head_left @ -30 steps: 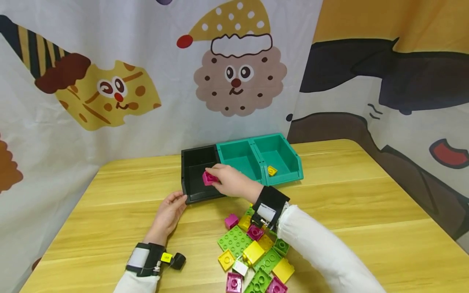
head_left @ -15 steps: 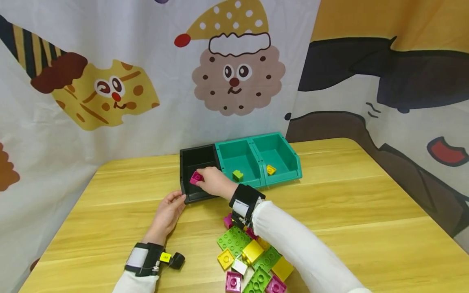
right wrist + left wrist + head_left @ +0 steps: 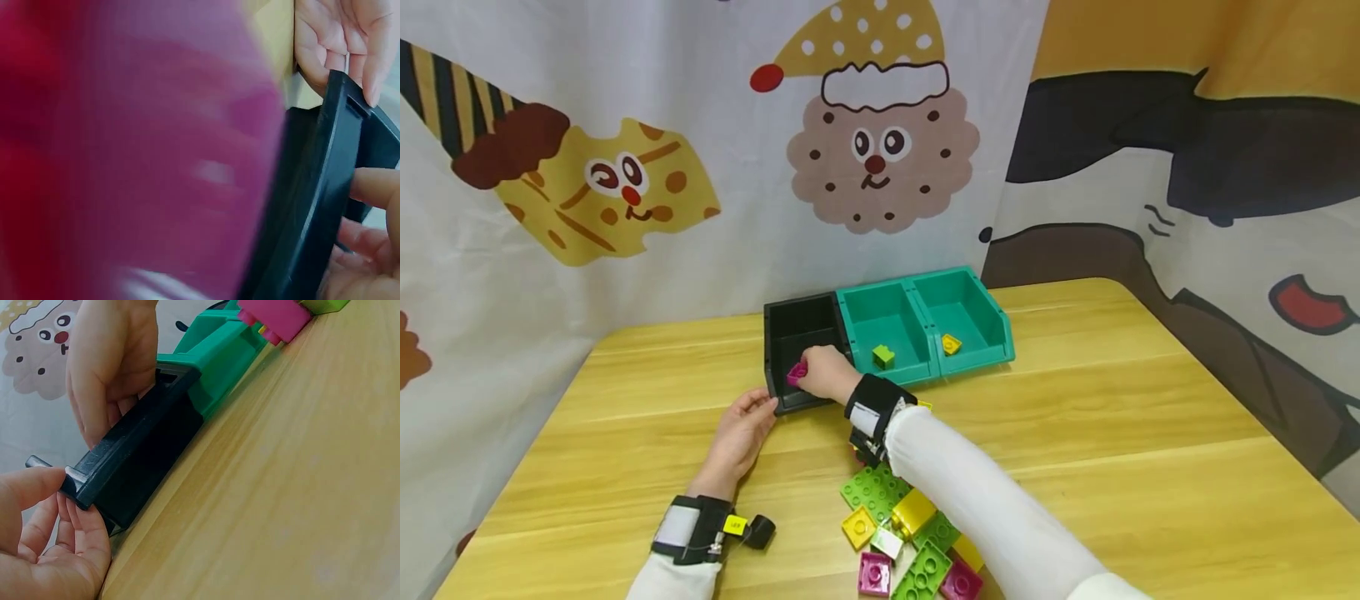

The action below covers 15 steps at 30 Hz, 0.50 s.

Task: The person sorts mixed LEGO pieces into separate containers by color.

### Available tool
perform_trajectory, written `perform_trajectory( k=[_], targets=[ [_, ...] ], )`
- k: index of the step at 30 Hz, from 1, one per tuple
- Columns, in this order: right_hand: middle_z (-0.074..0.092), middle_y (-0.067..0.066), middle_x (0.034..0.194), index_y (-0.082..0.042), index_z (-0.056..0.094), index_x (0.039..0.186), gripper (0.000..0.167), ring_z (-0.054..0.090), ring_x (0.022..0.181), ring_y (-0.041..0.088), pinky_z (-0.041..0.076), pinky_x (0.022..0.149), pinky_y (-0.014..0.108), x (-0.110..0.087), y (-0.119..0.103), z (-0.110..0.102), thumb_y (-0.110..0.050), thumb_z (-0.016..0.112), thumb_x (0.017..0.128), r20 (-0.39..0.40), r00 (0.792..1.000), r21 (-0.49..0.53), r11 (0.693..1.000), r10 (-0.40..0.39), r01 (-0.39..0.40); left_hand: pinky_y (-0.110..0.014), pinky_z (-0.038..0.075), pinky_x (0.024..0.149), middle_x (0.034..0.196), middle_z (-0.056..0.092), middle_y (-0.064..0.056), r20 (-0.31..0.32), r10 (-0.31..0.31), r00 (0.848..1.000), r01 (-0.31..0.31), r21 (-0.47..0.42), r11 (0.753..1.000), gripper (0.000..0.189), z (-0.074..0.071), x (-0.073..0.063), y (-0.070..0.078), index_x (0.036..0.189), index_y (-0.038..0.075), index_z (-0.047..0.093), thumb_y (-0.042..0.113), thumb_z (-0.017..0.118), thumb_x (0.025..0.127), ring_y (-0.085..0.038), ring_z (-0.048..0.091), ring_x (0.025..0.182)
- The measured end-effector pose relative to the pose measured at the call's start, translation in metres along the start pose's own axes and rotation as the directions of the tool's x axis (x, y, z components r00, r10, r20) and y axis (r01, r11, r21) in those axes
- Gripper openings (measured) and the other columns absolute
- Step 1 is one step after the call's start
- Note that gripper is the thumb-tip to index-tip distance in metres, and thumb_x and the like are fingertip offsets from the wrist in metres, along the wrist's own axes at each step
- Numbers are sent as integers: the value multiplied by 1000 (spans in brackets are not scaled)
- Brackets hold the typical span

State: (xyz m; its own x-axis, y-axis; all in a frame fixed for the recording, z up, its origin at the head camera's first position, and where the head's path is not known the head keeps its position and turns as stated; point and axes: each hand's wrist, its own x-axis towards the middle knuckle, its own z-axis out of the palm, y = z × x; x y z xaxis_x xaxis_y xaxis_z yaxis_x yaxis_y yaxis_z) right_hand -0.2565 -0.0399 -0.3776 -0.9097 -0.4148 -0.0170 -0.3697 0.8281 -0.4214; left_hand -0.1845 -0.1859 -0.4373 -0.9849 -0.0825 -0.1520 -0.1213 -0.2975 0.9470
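Note:
In the head view my right hand is inside the black bin, low over its floor. It pinches a magenta toy building brick between thumb and fingers. My left hand grips the bin's front left corner; in the left wrist view the thumb lies on the rim of the black bin with the fingers curled beneath. That wrist view hides the held brick behind the bin wall. Whether the brick touches the bin floor, I cannot tell.
Two joined teal bins stand right of the black one: the middle holds a green brick, the right a yellow brick. A pile with a green plate brick lies nearer, under my right forearm. A blurred magenta brick fills much of the right wrist view.
My right hand has moved left and down into the black bin with the magenta brick. The green brick in the middle bin has come into sight. My left hand keeps its hold.

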Motion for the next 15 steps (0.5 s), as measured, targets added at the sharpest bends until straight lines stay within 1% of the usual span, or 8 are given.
perform_trajectory(
  k=[3, 5, 9, 12, 15],
  targets=[
    [68, 6, 84, -4, 65, 93, 24, 55, 65, 13, 45, 58, 22, 3, -1, 5, -25, 72, 83, -34, 998, 14, 998, 58, -57, -17, 46, 77, 86, 50, 7, -2, 0, 1000, 0, -10, 1000, 22, 0, 0, -1, 89, 20, 58, 0, 52, 94, -5, 50, 78],
    [68, 8, 86, -4, 64, 95, 26, 56, 66, 15, 47, 60, 23, 6, -1, 8, -23, 73, 80, -48, 994, 23, 995, 95, -94, -17, 46, 77, 87, 50, 7, -3, 5, 1000, -5, -7, 1000, 21, 1, 0, -1, 90, 19, 58, 0, 52, 94, -5, 50, 79],
    [68, 10, 92, -2, 62, 101, 34, 60, 72, 18, 51, 65, 27, 10, -1, 10, -22, 76, 77, -60, 988, 27, 990, 141, -140, -17, 46, 76, 88, 49, 6, 1, 18, 1000, -18, 9, 1000, 18, 2, -1, 0, 92, 17, 57, 0, 51, 94, -5, 49, 78],
    [69, 10, 93, -2, 63, 102, 38, 63, 76, 19, 53, 68, 28, 12, -3, 11, -24, 78, 75, -59, 987, 14, 988, 152, -151, -18, 46, 77, 89, 49, 6, -6, 12, 1000, -12, 9, 1000, 15, 1, -2, 1, 93, 16, 56, 1, 53, 94, -6, 49, 78],
    [69, 10, 95, -2, 63, 104, 43, 65, 80, 19, 54, 72, 29, 11, -6, 11, -30, 80, 75, -46, 988, -5, 989, 144, -145, -18, 46, 78, 89, 49, 5, -13, 3, 1000, -3, 11, 1000, 13, 0, -2, 1, 95, 15, 55, 1, 53, 94, -6, 49, 79]
  ],
)
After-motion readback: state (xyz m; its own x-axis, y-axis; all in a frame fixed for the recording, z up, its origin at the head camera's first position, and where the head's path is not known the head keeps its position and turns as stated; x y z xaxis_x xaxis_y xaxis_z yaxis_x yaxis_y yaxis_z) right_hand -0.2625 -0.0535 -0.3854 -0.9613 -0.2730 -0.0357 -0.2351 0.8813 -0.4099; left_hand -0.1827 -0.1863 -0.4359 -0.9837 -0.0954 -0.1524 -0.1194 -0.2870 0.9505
